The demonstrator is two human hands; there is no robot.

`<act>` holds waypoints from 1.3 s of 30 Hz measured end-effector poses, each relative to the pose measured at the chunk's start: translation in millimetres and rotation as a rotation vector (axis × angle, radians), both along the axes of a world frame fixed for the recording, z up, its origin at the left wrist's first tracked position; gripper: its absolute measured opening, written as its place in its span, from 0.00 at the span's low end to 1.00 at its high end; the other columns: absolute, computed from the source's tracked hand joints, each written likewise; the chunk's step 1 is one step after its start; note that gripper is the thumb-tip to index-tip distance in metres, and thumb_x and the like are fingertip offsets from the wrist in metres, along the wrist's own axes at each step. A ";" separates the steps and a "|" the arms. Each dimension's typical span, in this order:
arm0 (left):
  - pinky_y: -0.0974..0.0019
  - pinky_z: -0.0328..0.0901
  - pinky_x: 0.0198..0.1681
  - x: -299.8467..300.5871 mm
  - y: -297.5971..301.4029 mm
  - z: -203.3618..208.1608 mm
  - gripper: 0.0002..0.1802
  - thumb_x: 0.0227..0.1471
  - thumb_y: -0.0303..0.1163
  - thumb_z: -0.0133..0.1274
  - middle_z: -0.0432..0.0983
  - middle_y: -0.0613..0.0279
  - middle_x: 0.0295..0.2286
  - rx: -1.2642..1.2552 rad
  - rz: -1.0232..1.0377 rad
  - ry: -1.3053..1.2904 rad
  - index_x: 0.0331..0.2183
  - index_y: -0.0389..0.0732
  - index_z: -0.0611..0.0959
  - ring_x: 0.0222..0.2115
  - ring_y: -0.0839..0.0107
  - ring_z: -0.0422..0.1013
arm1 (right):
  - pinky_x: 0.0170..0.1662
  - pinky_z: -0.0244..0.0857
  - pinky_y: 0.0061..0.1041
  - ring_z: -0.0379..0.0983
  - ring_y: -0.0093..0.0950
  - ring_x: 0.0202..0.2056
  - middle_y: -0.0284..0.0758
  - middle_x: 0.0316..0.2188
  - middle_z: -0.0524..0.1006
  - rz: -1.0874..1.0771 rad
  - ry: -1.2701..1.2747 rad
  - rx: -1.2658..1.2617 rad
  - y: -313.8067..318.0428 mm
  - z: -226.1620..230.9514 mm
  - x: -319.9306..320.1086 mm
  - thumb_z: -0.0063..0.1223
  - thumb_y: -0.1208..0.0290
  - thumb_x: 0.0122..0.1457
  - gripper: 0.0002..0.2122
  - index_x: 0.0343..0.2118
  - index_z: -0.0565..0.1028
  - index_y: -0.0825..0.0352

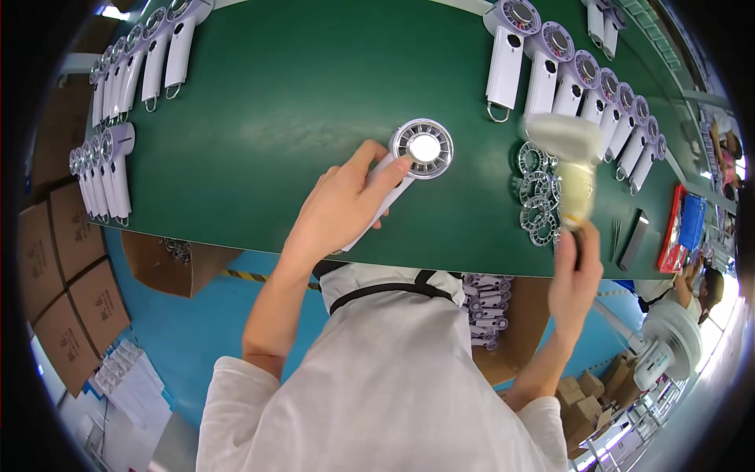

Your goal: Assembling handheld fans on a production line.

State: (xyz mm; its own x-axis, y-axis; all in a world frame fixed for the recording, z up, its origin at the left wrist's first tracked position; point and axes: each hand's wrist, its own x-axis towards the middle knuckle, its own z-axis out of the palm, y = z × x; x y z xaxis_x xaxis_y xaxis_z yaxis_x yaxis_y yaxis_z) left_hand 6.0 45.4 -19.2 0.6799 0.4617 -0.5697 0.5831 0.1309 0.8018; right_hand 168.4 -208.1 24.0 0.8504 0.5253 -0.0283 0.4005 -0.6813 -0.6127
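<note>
Head view: the left hand point(340, 198) holds a white handheld fan point(425, 148) on the green tabletop point(291, 102), just in front of the person's body. Its fingers are closed around the fan's handle, and the thumb reaches up to the edge of the round, silvery head, which points away from the person with its bright centre disc facing up.

The right hand point(578, 271) is beyond the near edge of the tabletop's right part, fingers wrapped around the lower end of a mallet point(577, 189) with a pale yellow handle and a whitish head. The mallet stands head-up in the picture and is blurred; whether it touches anything cannot be told. Just left of it, and partly behind it, lies a cluster of clear, shiny rings point(536, 186).

A slanting row of similar fans point(609, 85) runs along the right, and two more groups point(155, 67) stand at the far left. Nearer the right end are tweezers point(616, 241), a dark narrow tool point(632, 241), a red tray point(673, 228) and a blue box point(693, 223). Below the tabletop, an open carton point(524, 334) contains many more whitish-purple parts.
</note>
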 end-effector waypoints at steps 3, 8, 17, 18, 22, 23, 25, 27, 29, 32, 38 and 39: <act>0.64 0.67 0.24 -2.3 0.3 -1.7 0.28 0.59 0.55 0.49 0.76 0.54 0.19 0.008 0.000 0.000 0.38 0.35 0.76 0.17 0.68 0.73 | 0.39 0.71 0.30 0.79 0.41 0.34 0.48 0.37 0.80 0.245 0.017 -0.007 41.9 1.0 -9.9 0.53 0.74 0.63 0.14 0.51 0.73 0.70; 0.68 0.65 0.22 -0.7 0.3 0.7 0.25 0.61 0.52 0.48 0.76 0.58 0.19 0.013 -0.021 0.011 0.42 0.37 0.77 0.16 0.72 0.72 | 0.37 0.72 0.30 0.80 0.42 0.34 0.49 0.38 0.80 0.369 -0.128 -0.067 51.5 -5.5 -9.4 0.54 0.74 0.63 0.14 0.51 0.74 0.71; 0.61 0.66 0.24 -1.6 0.9 -1.7 0.30 0.59 0.57 0.48 0.75 0.52 0.18 0.034 -0.047 0.021 0.40 0.35 0.75 0.16 0.63 0.74 | 0.32 0.72 0.29 0.80 0.39 0.30 0.47 0.35 0.80 0.386 -0.219 -0.073 37.7 -13.8 -20.8 0.55 0.79 0.61 0.15 0.51 0.73 0.72; 0.61 0.66 0.24 -1.7 0.5 -3.8 0.30 0.59 0.57 0.48 0.76 0.52 0.18 0.035 -0.044 0.022 0.40 0.35 0.75 0.16 0.63 0.74 | 0.30 0.71 0.30 0.79 0.40 0.28 0.47 0.35 0.80 0.373 -0.187 -0.034 33.8 -20.0 -21.3 0.55 0.78 0.61 0.15 0.51 0.73 0.71; 0.62 0.66 0.24 -2.5 -0.1 -4.5 0.29 0.60 0.56 0.48 0.76 0.52 0.18 0.053 -0.034 -0.009 0.39 0.34 0.75 0.16 0.64 0.74 | 0.30 0.71 0.29 0.78 0.40 0.27 0.47 0.34 0.79 0.321 -0.220 0.036 28.1 -19.1 -25.0 0.54 0.77 0.62 0.15 0.52 0.73 0.71; 0.62 0.66 0.24 -2.4 0.0 -4.1 0.29 0.60 0.56 0.48 0.76 0.52 0.18 0.053 -0.038 -0.010 0.39 0.34 0.75 0.16 0.64 0.74 | 0.30 0.71 0.29 0.78 0.40 0.27 0.47 0.34 0.79 0.317 -0.220 0.036 27.8 -19.6 -26.4 0.54 0.77 0.62 0.15 0.52 0.73 0.71; 0.62 0.67 0.24 -2.1 -0.2 -3.2 0.29 0.60 0.55 0.48 0.76 0.53 0.18 0.048 -0.035 -0.010 0.39 0.34 0.75 0.16 0.64 0.74 | 0.30 0.71 0.29 0.78 0.38 0.27 0.46 0.34 0.80 0.347 -0.204 -0.013 27.4 -20.3 -29.7 0.54 0.77 0.62 0.16 0.52 0.73 0.71; 0.63 0.67 0.24 -2.7 0.1 -4.0 0.29 0.60 0.55 0.48 0.76 0.53 0.18 0.052 -0.037 -0.012 0.39 0.34 0.75 0.16 0.64 0.74 | 0.30 0.71 0.28 0.79 0.35 0.27 0.45 0.34 0.80 0.341 -0.173 -0.055 24.5 -21.0 -31.2 0.54 0.78 0.62 0.16 0.53 0.73 0.71; 0.63 0.67 0.24 -2.9 -0.2 -3.5 0.29 0.60 0.55 0.48 0.76 0.52 0.18 0.053 -0.036 -0.011 0.39 0.34 0.76 0.16 0.64 0.74 | 0.29 0.71 0.28 0.78 0.32 0.26 0.44 0.34 0.80 0.287 -0.198 0.035 23.8 -17.7 -34.8 0.53 0.79 0.61 0.16 0.53 0.73 0.71; 0.63 0.67 0.23 -2.0 -1.1 -1.2 0.29 0.60 0.54 0.48 0.76 0.52 0.18 0.055 -0.036 -0.026 0.39 0.33 0.76 0.16 0.64 0.74 | 0.27 0.69 0.27 0.76 0.31 0.24 0.44 0.33 0.80 0.279 -0.179 0.027 18.1 -16.2 -40.6 0.54 0.80 0.61 0.16 0.52 0.73 0.71; 0.64 0.66 0.23 -2.4 -2.1 -2.8 0.27 0.60 0.53 0.48 0.76 0.54 0.18 0.043 -0.021 0.000 0.38 0.33 0.76 0.16 0.66 0.74 | 0.24 0.66 0.25 0.72 0.30 0.21 0.42 0.29 0.77 0.288 -0.239 0.092 13.5 -29.6 -38.2 0.54 0.79 0.61 0.16 0.52 0.72 0.72; 0.64 0.66 0.23 -2.1 -2.3 -1.1 0.27 0.60 0.53 0.48 0.76 0.55 0.18 0.040 -0.013 -0.007 0.38 0.34 0.76 0.16 0.66 0.74 | 0.24 0.66 0.25 0.72 0.30 0.21 0.42 0.29 0.77 0.286 -0.238 0.093 12.5 -27.1 -39.0 0.54 0.79 0.61 0.16 0.52 0.72 0.72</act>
